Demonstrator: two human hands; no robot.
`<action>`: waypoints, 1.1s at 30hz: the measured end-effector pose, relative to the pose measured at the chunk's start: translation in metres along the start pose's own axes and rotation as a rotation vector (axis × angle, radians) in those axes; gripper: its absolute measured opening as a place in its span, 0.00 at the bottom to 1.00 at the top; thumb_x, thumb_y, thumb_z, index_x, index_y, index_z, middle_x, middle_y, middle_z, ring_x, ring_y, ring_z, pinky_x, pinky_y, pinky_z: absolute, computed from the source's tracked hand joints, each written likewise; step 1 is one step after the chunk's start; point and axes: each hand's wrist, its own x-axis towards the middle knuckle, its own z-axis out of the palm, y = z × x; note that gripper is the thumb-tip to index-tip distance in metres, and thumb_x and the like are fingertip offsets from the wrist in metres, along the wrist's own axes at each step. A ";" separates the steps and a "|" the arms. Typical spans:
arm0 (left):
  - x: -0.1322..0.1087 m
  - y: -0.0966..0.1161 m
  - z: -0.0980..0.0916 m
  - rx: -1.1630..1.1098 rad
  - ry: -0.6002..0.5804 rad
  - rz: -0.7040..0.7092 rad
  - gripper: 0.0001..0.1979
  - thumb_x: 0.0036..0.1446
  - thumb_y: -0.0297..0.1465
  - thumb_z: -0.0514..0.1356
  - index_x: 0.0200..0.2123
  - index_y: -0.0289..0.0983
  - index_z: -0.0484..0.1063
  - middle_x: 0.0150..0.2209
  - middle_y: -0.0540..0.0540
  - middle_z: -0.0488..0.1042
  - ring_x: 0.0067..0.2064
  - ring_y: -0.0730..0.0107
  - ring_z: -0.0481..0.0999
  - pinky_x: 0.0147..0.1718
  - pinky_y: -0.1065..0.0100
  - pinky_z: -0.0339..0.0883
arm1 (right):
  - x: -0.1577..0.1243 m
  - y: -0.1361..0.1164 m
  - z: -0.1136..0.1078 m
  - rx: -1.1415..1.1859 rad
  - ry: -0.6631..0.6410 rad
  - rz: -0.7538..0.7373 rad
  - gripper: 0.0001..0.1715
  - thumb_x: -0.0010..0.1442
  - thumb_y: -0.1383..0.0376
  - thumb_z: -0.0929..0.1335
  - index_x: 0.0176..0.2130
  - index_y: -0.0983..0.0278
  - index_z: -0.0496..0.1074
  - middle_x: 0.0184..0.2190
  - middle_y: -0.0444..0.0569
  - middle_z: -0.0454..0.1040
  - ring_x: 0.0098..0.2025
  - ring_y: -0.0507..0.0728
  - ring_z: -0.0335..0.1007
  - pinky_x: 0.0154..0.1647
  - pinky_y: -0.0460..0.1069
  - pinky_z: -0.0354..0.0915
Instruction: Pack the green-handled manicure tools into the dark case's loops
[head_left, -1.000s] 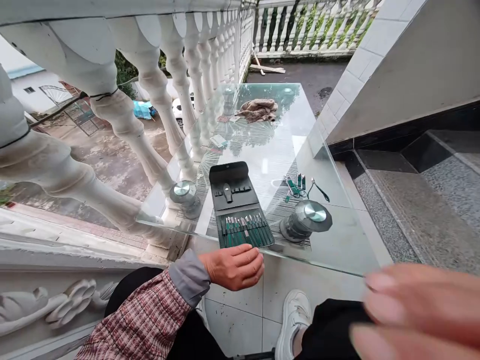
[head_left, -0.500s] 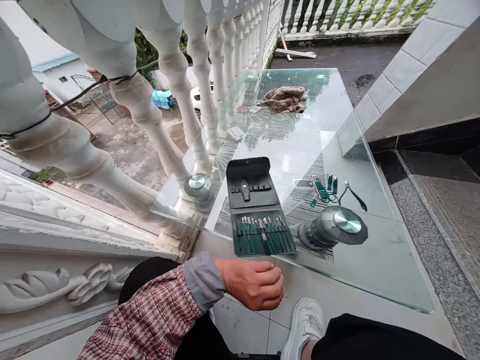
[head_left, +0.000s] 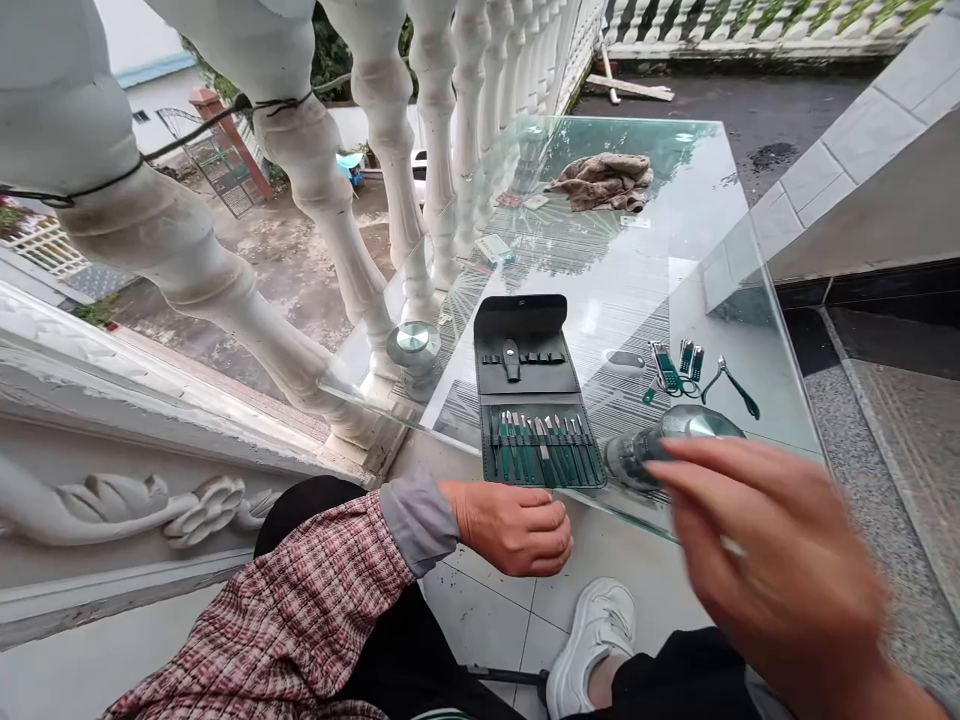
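Note:
My left hand (head_left: pixel 517 530) is closed, its fingers curled down just in front of the case's near edge. Whatever its palm may hold is hidden. Close to the camera, my right hand (head_left: pixel 780 550) is blurred by motion over the table's front right. Its thumb and forefinger point left, and I cannot tell whether anything is between them. A dark green manicure case (head_left: pixel 529 375) lies unfolded on the glass table (head_left: pixel 600 250). Several green-handled manicure tools (head_left: pixel 544 450) stand in its lower pocket. Higher up, a dark, rounded piece (head_left: pixel 511 360) sits in a loop.
Nail clippers (head_left: pixel 664 368) and cuticle nippers (head_left: pixel 731 385) lie at the right on the glass. Farther back are a crumpled brown cloth (head_left: pixel 600 182) and a small box (head_left: pixel 495 250). White balusters (head_left: pixel 300 190) line the left side. A metal-capped table leg (head_left: pixel 415 345) supports the near left.
My right hand has come into view from the lower right. The view has shifted, while my left hand stays curled by the case.

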 end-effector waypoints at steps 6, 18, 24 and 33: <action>-0.004 -0.001 -0.001 -0.025 0.039 -0.004 0.08 0.61 0.29 0.55 0.37 0.35 0.74 0.32 0.45 0.74 0.30 0.72 0.72 0.35 0.66 0.70 | -0.002 0.007 0.046 -0.157 -0.244 -0.055 0.04 0.58 0.65 0.67 0.31 0.62 0.70 0.41 0.54 0.70 0.52 0.65 0.62 0.49 0.60 0.62; -0.005 -0.001 0.002 0.037 0.069 -0.118 0.07 0.57 0.27 0.55 0.33 0.34 0.74 0.21 0.53 0.63 0.23 0.77 0.63 0.31 0.69 0.69 | 0.000 0.006 0.077 -0.106 -0.266 0.018 0.09 0.56 0.68 0.68 0.25 0.62 0.64 0.34 0.51 0.67 0.45 0.61 0.62 0.41 0.55 0.60; -0.005 -0.001 0.003 0.028 0.071 -0.110 0.07 0.56 0.26 0.55 0.33 0.33 0.74 0.21 0.52 0.63 0.23 0.77 0.63 0.31 0.69 0.68 | 0.006 0.006 0.079 -0.102 -0.274 0.038 0.09 0.55 0.68 0.69 0.25 0.62 0.65 0.35 0.50 0.68 0.45 0.61 0.61 0.42 0.55 0.58; -0.003 0.001 0.002 0.031 0.067 -0.127 0.07 0.57 0.26 0.55 0.31 0.34 0.73 0.21 0.53 0.62 0.23 0.77 0.63 0.29 0.69 0.68 | 0.003 0.011 0.080 -0.111 -0.324 0.075 0.09 0.53 0.65 0.70 0.27 0.62 0.66 0.35 0.49 0.68 0.47 0.60 0.61 0.43 0.54 0.57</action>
